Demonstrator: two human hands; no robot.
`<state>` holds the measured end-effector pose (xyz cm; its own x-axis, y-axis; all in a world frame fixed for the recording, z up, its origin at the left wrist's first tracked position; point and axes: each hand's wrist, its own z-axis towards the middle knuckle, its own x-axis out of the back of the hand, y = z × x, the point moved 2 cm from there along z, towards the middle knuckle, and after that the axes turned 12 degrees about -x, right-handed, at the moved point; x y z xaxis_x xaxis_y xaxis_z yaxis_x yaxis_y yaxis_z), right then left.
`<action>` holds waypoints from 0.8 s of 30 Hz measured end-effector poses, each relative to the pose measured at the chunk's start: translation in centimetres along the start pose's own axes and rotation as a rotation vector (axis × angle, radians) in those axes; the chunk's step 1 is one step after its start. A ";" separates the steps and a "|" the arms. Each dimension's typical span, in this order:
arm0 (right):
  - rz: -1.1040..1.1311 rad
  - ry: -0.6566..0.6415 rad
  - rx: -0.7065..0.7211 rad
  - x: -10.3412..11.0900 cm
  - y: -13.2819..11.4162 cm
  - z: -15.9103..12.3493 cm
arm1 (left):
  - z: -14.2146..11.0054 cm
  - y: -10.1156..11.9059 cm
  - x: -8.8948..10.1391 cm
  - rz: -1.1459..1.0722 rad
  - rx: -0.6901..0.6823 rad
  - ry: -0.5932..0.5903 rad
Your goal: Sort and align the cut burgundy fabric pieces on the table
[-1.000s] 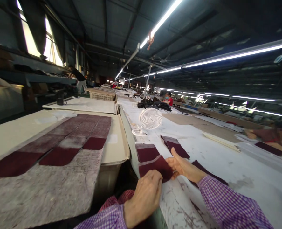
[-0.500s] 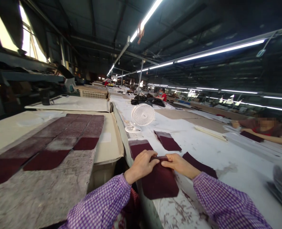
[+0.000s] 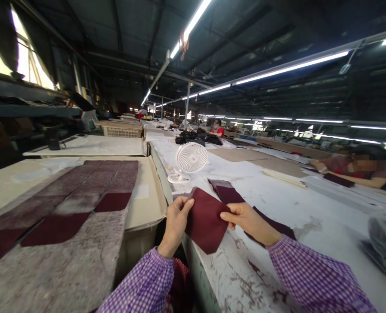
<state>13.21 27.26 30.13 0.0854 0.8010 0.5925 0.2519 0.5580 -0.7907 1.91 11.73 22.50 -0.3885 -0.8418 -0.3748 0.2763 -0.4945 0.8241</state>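
A maroon fabric piece [image 3: 206, 224] with cut-off corners is held up above the white table, tilted, between my two hands. My left hand [image 3: 176, 219] pinches its upper left edge between thumb and fingers. At its right edge, my right hand [image 3: 245, 219] grips it the same way. Just behind lies another maroon piece [image 3: 227, 192] with a greyish band along its far end. A darker maroon piece [image 3: 279, 224] rests partly under my right forearm. Part of a greyish-maroon piece [image 3: 181, 198] shows behind my left hand.
A white fan [image 3: 193, 157] stands on the white table [image 3: 323, 243] beyond my hands. To the left, maroon panels lie in rows on a mottled grey board [image 3: 72, 269]. Across the table at right a person [image 3: 359, 167] leans over a maroon piece. A gap separates the two tables.
The fabric piece has been lifted off the table and turned. My hands have moved apart, from together at its top edge to opposite sides. The view has shifted slightly.
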 end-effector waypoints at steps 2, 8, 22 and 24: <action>-0.082 0.104 -0.020 -0.6 -0.2 0.0 | -0.7 -0.1 0.2 -0.033 0.015 0.021; -0.208 0.276 0.033 -1.6 -0.5 0.1 | -2.2 -1.5 0.0 -0.044 0.030 -0.002; -0.097 0.104 0.011 -1.9 -1.3 -1.1 | -2.1 -1.8 1.1 -0.126 0.048 0.111; -0.080 0.092 0.028 -1.7 -1.2 -1.0 | -2.2 -1.2 1.4 -0.130 0.039 0.097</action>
<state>13.73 24.99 30.18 0.1541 0.7314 0.6643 0.2350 0.6259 -0.7437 2.93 10.73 20.07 -0.3320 -0.7888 -0.5173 0.1941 -0.5937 0.7809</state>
